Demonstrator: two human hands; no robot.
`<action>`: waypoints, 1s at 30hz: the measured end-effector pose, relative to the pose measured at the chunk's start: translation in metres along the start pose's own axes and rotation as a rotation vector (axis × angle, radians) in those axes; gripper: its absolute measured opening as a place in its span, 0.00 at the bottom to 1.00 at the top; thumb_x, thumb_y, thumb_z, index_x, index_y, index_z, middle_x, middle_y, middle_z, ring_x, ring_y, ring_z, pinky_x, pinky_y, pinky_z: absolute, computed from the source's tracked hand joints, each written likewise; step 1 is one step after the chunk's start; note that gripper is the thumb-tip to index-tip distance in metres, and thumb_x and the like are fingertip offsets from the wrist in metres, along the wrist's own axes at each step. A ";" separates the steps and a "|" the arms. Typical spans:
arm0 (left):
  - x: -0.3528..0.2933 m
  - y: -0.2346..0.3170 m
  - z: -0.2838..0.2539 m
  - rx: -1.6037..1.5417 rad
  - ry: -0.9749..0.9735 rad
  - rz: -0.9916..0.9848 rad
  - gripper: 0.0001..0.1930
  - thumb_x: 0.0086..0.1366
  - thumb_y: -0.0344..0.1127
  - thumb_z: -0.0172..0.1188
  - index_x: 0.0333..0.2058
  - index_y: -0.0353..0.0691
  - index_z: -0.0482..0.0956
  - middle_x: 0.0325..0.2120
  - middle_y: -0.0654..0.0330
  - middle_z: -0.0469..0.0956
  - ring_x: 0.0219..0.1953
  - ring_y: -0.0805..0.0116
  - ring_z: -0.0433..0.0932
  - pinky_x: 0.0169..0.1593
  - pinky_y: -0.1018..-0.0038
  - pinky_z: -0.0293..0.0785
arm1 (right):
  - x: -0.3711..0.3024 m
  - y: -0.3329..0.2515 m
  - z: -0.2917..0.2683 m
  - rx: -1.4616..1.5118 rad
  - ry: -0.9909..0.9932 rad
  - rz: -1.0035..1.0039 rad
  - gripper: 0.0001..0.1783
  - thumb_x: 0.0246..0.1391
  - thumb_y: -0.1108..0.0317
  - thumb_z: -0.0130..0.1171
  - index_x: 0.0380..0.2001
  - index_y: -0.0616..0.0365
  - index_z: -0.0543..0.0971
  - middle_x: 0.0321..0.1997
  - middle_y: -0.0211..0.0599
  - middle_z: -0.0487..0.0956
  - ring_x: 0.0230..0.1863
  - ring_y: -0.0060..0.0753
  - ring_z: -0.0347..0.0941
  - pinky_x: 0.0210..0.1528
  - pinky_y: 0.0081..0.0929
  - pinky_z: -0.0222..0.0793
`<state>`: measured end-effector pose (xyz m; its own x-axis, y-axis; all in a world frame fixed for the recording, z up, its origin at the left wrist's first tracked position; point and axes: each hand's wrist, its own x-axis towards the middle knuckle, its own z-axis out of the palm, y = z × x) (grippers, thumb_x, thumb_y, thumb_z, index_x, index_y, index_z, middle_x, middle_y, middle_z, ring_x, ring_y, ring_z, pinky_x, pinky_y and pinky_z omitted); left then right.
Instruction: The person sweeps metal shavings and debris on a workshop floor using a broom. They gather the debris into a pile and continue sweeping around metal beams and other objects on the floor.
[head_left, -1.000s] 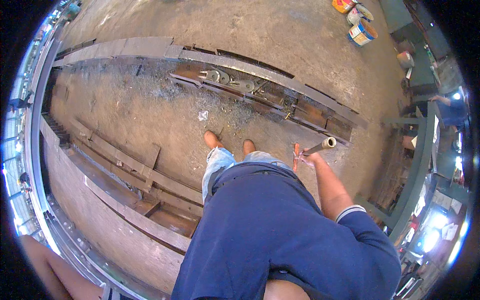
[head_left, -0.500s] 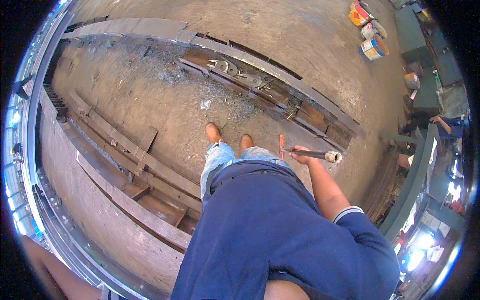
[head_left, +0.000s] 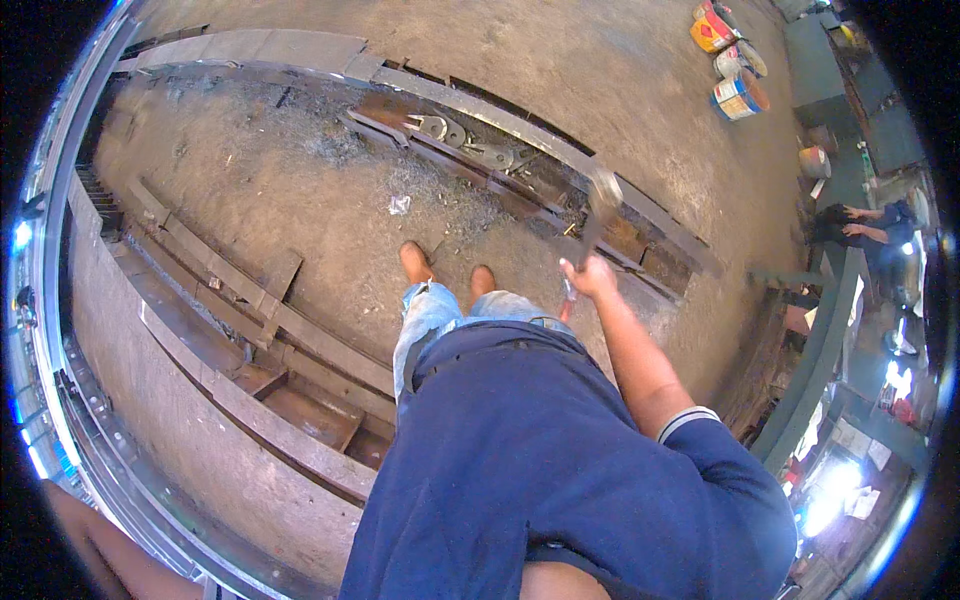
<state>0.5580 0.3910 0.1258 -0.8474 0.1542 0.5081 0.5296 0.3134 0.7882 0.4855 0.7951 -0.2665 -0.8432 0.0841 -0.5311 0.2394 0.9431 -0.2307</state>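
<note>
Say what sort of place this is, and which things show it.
Probably a metal workshop: long beams lie on the floor, with rounded metal plates beside one and buckets beyond.

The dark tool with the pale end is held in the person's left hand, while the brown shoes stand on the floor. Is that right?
Not quite: in the head view, the dark tool with the pale end is held in the person's right hand. The brown shoes do stand on the floor.
</note>
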 end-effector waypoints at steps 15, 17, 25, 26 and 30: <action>0.011 -0.009 -0.003 0.022 -0.009 -0.040 0.08 0.63 0.37 0.55 0.35 0.39 0.78 0.33 0.59 0.77 0.38 0.65 0.75 0.43 0.69 0.71 | -0.094 0.114 0.111 0.388 -0.136 0.330 0.37 0.60 0.30 0.48 0.31 0.58 0.82 0.26 0.45 0.80 0.31 0.40 0.79 0.39 0.41 0.73; 0.016 -0.012 0.000 0.031 -0.015 -0.028 0.08 0.63 0.36 0.55 0.35 0.39 0.78 0.33 0.59 0.77 0.38 0.66 0.75 0.43 0.69 0.71 | -0.101 0.120 0.110 0.205 -0.039 0.366 0.37 0.60 0.32 0.50 0.34 0.59 0.84 0.30 0.51 0.82 0.36 0.46 0.82 0.46 0.45 0.75; 0.040 0.009 -0.017 0.146 -0.043 0.134 0.08 0.63 0.34 0.53 0.34 0.38 0.78 0.32 0.60 0.77 0.37 0.67 0.75 0.44 0.70 0.70 | -0.057 0.112 0.050 0.493 -0.303 0.338 0.29 0.65 0.46 0.55 0.62 0.50 0.70 0.27 0.40 0.78 0.32 0.34 0.81 0.28 0.38 0.75; 0.048 0.015 -0.024 0.164 -0.042 0.199 0.08 0.63 0.34 0.53 0.34 0.38 0.78 0.32 0.60 0.77 0.37 0.67 0.75 0.44 0.70 0.70 | -0.058 0.130 0.053 0.567 -0.307 0.378 0.29 0.65 0.47 0.55 0.64 0.48 0.68 0.27 0.39 0.77 0.31 0.32 0.80 0.26 0.36 0.74; 0.083 0.028 -0.061 0.197 0.053 0.472 0.07 0.64 0.33 0.53 0.33 0.38 0.78 0.32 0.60 0.77 0.37 0.67 0.75 0.44 0.71 0.70 | -0.074 0.179 0.076 0.046 0.173 0.318 0.26 0.66 0.50 0.49 0.66 0.35 0.67 0.34 0.51 0.82 0.36 0.52 0.82 0.34 0.51 0.76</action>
<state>0.5049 0.3556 0.2115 -0.5123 0.2755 0.8134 0.8324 0.3926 0.3912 0.6275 0.9337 -0.3303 -0.7910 0.4276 -0.4376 0.5207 0.8460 -0.1144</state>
